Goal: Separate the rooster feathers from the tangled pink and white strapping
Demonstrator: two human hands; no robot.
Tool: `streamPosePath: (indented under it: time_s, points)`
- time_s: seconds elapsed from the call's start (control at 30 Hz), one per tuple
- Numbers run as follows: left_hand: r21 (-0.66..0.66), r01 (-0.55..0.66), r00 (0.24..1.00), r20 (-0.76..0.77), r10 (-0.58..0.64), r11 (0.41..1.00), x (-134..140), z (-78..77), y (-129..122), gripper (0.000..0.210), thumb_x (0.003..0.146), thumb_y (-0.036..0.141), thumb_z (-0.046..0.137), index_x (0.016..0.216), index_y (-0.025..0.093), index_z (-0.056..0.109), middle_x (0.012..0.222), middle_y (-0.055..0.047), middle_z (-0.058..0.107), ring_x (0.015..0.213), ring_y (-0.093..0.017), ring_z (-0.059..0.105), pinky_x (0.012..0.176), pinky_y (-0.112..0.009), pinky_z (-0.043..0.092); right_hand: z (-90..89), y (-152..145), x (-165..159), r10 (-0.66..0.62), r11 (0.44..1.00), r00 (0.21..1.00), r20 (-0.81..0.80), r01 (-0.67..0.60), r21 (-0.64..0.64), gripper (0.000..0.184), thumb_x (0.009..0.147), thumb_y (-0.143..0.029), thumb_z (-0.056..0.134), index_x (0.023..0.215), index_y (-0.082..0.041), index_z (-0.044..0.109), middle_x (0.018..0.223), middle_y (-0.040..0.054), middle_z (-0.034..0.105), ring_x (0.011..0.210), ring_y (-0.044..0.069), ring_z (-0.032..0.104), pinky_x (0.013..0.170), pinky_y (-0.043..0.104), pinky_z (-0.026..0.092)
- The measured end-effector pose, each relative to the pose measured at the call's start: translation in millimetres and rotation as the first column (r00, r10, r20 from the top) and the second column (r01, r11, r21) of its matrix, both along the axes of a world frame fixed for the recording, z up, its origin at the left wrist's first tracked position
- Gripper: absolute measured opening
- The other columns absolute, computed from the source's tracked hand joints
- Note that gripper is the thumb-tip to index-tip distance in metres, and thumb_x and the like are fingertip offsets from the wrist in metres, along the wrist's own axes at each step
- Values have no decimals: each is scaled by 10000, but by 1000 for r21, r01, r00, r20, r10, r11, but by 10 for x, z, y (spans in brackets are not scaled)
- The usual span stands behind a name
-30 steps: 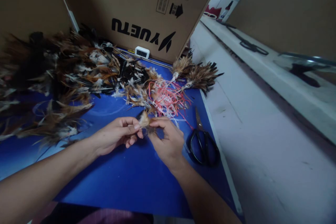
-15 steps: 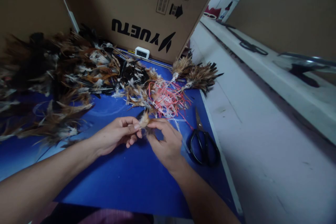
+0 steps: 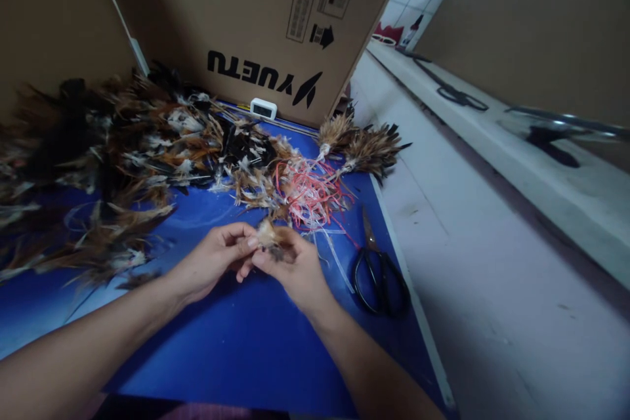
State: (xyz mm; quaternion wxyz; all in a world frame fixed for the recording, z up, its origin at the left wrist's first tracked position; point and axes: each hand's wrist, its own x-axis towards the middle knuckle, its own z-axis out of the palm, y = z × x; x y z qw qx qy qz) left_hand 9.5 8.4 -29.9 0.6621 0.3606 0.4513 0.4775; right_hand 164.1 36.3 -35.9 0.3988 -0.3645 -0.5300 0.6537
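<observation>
Over the blue tabletop (image 3: pixel 236 348), my left hand (image 3: pixel 221 259) pinches a small tuft of pale tan feathers (image 3: pixel 267 233) between thumb and fingers. Close against it, my right hand (image 3: pixel 295 269) is closed on the other side of the same tuft, where some grey fluff shows by the thumb. The feathers' lower ends are hidden by my fingers. Just beyond my hands lies a tangle of pink and white plastic strings (image 3: pixel 315 193). Black-handled scissors (image 3: pixel 380 282) rest to the right of my right hand, blades pointing away.
A large heap of brown, black and white feathers (image 3: pixel 162 138) covers the back left. Two bound feather bunches (image 3: pixel 374 147) lie at the back right. Behind stand a cardboard box (image 3: pixel 256 13) and a small white digital display (image 3: pixel 263 109). A ledge (image 3: pixel 492 131) on the right carries more tools.
My right hand has moved left and closer to my left hand, its thumb now near the left fingertips at the feather tuft. The view has shifted slightly.
</observation>
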Motion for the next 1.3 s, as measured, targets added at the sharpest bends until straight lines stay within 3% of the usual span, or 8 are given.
streamPosePath:
  time_s: [0.2,0.4,0.57,0.8,1.07,1.3]
  points:
    - [25,50,999,0,-50,998,29,-30,-26,294,754,410,724,732,138,613,577,23,562,431,-56,459,421,-183,369,28,9,1,-1,999,1000,-30,2,40,304,663,-321,779,919,-213,655,792,3,699,679,153,652,713,323,554]
    - [21,52,999,-5,-52,998,34,-8,-20,295,750,400,728,715,138,598,587,21,569,423,-59,454,409,-185,359,24,7,1,-21,997,1000,0,21,74,202,676,-342,776,728,-186,659,686,-2,664,653,145,621,691,294,535]
    - [30,67,997,-33,-66,997,23,-26,-22,310,776,424,700,722,133,604,591,15,581,430,-59,463,434,-187,367,-17,19,-16,-81,995,997,10,80,62,183,669,-318,783,676,-169,678,659,-3,638,600,116,570,613,254,495]
    - [-7,70,997,-32,-70,998,25,-36,-15,292,775,401,705,722,131,610,608,1,589,439,-69,476,422,-190,368,9,56,-8,-149,968,989,-10,148,203,229,651,-358,805,570,-187,677,617,8,635,593,133,582,603,273,499]
    - [-113,166,986,55,-160,980,-5,-55,-10,303,805,430,664,748,137,610,673,-37,641,453,-84,519,419,-195,405,56,53,35,-121,983,992,46,114,141,266,650,-400,804,568,-177,684,616,-3,594,572,113,555,562,248,472]
    - [-154,172,985,18,-171,973,-34,-91,4,356,751,451,716,662,125,603,598,-54,663,411,-76,492,408,-187,359,38,54,62,-82,990,995,62,74,122,223,616,-368,833,578,-190,704,615,-10,586,574,111,549,567,239,474]
